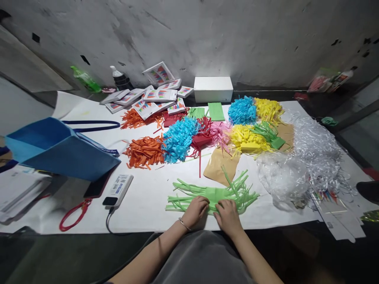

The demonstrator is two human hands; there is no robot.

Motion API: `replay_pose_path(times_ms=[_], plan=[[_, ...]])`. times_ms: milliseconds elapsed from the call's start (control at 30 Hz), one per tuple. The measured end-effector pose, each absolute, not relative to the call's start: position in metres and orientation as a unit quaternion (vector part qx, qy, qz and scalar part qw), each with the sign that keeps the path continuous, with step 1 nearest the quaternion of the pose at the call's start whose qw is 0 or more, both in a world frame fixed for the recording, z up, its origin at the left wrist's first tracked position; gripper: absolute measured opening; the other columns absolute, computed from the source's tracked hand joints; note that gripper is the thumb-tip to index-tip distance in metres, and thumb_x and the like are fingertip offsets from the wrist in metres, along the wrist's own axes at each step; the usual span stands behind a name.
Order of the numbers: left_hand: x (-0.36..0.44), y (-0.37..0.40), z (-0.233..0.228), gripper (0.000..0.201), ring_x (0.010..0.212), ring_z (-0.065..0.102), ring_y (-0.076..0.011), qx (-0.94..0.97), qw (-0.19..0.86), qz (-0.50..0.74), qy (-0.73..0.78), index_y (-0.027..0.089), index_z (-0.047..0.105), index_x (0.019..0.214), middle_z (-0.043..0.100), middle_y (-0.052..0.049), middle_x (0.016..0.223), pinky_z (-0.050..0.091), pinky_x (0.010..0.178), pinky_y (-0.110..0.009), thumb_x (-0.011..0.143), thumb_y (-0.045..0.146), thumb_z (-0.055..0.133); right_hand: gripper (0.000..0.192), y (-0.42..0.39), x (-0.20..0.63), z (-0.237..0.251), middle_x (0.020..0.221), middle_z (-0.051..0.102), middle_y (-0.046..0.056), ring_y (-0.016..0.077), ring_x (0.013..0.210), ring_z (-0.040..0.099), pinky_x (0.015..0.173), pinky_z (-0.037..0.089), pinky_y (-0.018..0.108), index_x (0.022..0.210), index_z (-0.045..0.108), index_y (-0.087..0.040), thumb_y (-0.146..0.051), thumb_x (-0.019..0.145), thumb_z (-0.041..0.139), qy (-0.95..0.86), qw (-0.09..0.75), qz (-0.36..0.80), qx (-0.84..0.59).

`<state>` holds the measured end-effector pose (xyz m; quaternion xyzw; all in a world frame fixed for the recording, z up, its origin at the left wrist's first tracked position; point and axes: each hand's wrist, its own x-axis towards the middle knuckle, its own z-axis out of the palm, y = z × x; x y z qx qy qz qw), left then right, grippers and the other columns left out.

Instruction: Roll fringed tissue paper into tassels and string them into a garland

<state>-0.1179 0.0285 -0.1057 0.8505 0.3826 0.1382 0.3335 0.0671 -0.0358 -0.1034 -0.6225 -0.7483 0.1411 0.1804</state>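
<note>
A light green sheet of tissue paper (215,193) lies flat near the table's front edge, its two ends cut into long fringe strips spread left and right. At the near side of its uncut middle, my left hand (195,211) grips the paper with curled fingers. Close beside it, my right hand (227,215) does the same, thumb towards the left hand. The fingertips partly cover the paper's edge. Just behind lies a brown paper envelope (220,165). Farther back are fringed paper bundles in orange (145,152), blue (179,140), red (203,138), pink (219,134) and yellow (248,138).
To the left stand a blue bag (65,157) and a white power bank (120,189) with a cable. Flat printed boxes (160,95) are piled at the back, beside a white box (213,89). Clear plastic wrap (281,177) and silvery strips (316,146) cover the right side.
</note>
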Motion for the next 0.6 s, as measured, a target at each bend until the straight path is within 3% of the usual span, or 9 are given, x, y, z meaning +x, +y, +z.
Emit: replay_pose_path(times_ms=[133,267,500,600], plan=[[-0.117,0.029,-0.106,0.024,0.087,0.056,-0.0191,0.841,0.335,0.128,0.405,0.018,0.061,0.091,0.064,-0.006,0.089,0.045,0.08,-0.032,0.094,0.022,0.038,0.009,-0.029,0.068,-0.106,0.092,0.062,0.004,0.0197,0.093,0.052,0.094,0.031,0.035,0.081,0.063,-0.02,-0.013,0.083,0.058,-0.755,0.154,0.139,-0.622],[-0.114,0.036,-0.102,0.019,0.091,0.057,-0.0192,0.838,0.33,0.077,0.428,0.02,0.06,0.095,0.064,-0.006,0.096,0.044,0.082,-0.031,0.092,0.026,0.042,0.014,-0.018,0.075,-0.109,0.083,0.063,0.002,0.0182,0.086,0.055,0.083,0.035,0.03,0.079,0.062,-0.02,-0.018,0.089,0.052,-0.737,0.142,0.143,-0.645],[-0.097,0.071,-0.099,0.024,0.078,0.062,-0.0201,0.794,0.297,-0.027,0.53,0.018,0.063,0.078,0.068,-0.007,0.081,0.041,0.068,-0.027,0.09,0.027,0.045,0.022,0.018,0.077,-0.115,0.066,0.065,0.002,0.0173,0.064,0.059,0.062,0.033,0.028,0.074,0.061,-0.021,-0.022,0.091,0.049,-0.68,0.1,0.121,-0.716],[-0.089,0.082,-0.099,0.025,0.079,0.064,-0.0216,0.775,0.278,-0.058,0.564,0.018,0.065,0.078,0.069,-0.009,0.081,0.04,0.066,-0.027,0.088,0.031,0.047,0.018,0.024,0.077,-0.113,0.068,0.064,0.005,0.0194,0.066,0.058,0.065,0.035,0.03,0.078,0.062,-0.019,-0.021,0.09,0.049,-0.67,0.096,0.097,-0.73]])
